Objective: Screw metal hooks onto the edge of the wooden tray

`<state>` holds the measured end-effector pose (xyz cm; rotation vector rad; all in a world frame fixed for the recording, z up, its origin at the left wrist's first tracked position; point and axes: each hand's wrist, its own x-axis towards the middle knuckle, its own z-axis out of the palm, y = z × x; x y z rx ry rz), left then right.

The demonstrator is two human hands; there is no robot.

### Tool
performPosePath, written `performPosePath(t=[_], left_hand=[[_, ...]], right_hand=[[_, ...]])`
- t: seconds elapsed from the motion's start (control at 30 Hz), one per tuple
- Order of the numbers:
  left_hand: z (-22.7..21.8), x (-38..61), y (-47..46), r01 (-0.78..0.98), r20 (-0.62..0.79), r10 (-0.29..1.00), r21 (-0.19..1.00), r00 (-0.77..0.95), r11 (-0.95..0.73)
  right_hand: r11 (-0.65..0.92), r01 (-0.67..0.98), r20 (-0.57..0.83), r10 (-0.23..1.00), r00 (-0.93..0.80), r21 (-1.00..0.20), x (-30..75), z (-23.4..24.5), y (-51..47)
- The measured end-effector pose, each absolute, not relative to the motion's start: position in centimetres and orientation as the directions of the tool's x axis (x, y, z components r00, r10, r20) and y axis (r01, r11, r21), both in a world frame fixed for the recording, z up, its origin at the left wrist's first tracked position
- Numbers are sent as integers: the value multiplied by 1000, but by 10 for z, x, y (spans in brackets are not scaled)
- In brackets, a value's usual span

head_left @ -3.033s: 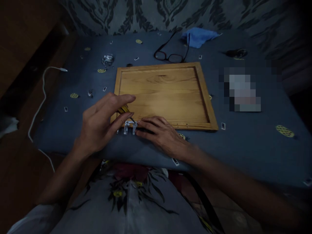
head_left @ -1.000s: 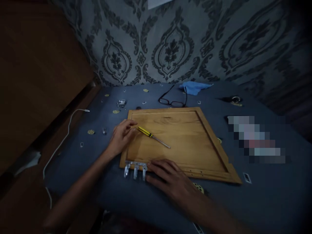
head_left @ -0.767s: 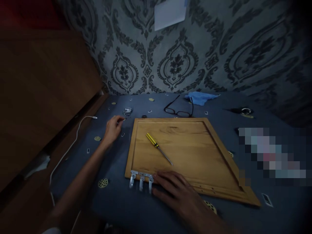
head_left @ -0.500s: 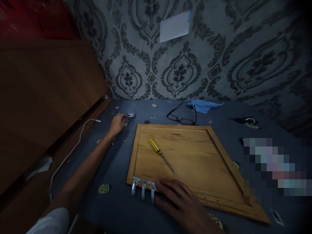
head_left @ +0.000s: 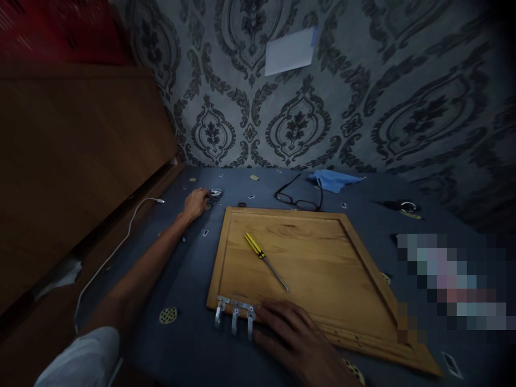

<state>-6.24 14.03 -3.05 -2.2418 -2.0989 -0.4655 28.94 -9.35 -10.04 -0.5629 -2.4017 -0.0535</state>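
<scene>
A wooden board (head_left: 322, 269) with a raised rim lies on the blue cloth. A yellow-handled screwdriver (head_left: 264, 259) rests on the board. A metal hook rack (head_left: 234, 314) with three hooks sits on the board's near left edge. My right hand (head_left: 296, 336) lies flat beside it, fingers stretched, touching its right end. My left hand (head_left: 196, 203) reaches far left to a small shiny heap of metal parts (head_left: 215, 193), fingers curled over it; what they grip is hidden.
Dark glasses (head_left: 300, 199) and a blue rag (head_left: 332, 180) lie behind the board. A white cable (head_left: 121, 236) runs along the left by a wooden cabinet (head_left: 72, 161). Patterned wall behind. A dark ring-shaped item (head_left: 405, 206) sits far right.
My left hand let go of the screwdriver, which now lies on the board, and moved away to the metal parts at the back left. My right hand stayed by the hook rack.
</scene>
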Motion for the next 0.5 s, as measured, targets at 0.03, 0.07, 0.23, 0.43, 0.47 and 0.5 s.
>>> performPosePath(t=[0.03,0.07,0.23,0.43,0.47,0.5], left_hand=[[-30,-62,140,981,239,970,174,44,-88],[-30,-63,140,981,239,970,172,45,-88],[-27,-62,136,982,261,965,169,40,-86],[-25,-48,129,971,278,949,138,151,-195],[-27,-44,128,965,266,945,126,188,-228],[-28,-40,126,960,252,942,114,222,-257]], right_hand=[[905,410,624,386,-680,-112,289,-103,-94],[905,409,626,388,-677,-119,289,-104,-95],[919,381,591,364,-720,-102,292,-87,-91],[933,347,527,342,-778,-92,296,-65,-88],[933,344,510,346,-787,-102,296,-64,-88],[930,349,494,360,-791,-118,296,-63,-89]])
